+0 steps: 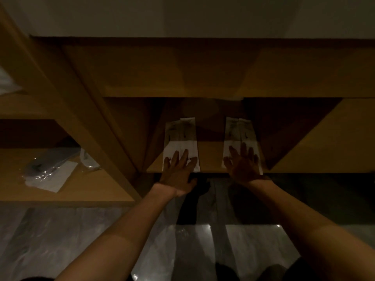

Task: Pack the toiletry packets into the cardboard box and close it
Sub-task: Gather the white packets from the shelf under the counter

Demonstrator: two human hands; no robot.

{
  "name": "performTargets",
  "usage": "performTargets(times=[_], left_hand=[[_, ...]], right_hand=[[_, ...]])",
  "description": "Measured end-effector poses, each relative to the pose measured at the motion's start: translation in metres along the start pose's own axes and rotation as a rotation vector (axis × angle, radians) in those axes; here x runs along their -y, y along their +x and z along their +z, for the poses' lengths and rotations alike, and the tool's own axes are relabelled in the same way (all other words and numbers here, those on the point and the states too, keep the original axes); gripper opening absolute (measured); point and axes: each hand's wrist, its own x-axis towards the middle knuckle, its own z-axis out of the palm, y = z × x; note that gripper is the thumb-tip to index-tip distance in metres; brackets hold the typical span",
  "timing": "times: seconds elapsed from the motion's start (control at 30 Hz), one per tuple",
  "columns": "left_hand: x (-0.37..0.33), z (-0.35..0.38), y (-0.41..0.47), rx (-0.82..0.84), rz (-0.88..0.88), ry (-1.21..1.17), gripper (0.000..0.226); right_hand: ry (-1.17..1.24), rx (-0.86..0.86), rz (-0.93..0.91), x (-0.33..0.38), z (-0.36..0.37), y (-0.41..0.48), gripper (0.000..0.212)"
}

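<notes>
Head view, the only one I have, and it is dim. I'm looking down into a large open cardboard box (203, 67), its flaps folded out at nine and three o'clock.

Both arms reach forward over the near rim. My left hand (178, 171) lies flat on the left packet pair (180, 142), fingers (183, 157) spread and pressing down, pinching nothing. My right hand (243, 165) does the same on the right packet pair (240, 138), fingers spread flat on the white paper.

Each hand seems to cover two slim white packets lying side by side, long edges touching. The two pairs sit near each other with a strip of bare cardboard between them, just past the near wall at six o'clock of the box floor.

Over at nine o'clock, on a neighbouring cardboard surface, lies a loose bundle in clear plastic (50, 169); I can't tell if it holds more packets. Below the box, the grey floor (60, 240) shows glare.

My read: we're in the packing step, laying packets down on the box floor. The box looks far from full, and no flap is closed. Next move calls for lifting both hands straight off without dragging the packets, then fetching more stock, likely from nine o'clock. Closing comes well later.
</notes>
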Motion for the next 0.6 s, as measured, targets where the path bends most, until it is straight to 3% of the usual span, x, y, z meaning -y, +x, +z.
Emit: performTargets(times=[0.3,0.43,0.6], left_hand=[[0.007,0.007,-0.012,-0.120,0.023,0.054,0.066],[0.002,0.002,-0.002,-0.250,-0.071,-0.120,0.074],[-0.003,-0.006,0.015,-0.133,-0.207,-0.190,0.072]], right_hand=[[0.017,-0.025,-0.122,0.043,0.023,-0.017,0.058],[0.061,-0.069,-0.056,0.053,0.028,-0.008,0.064],[-0.015,0.015,0.028,0.059,0.033,0.001,0.080]])
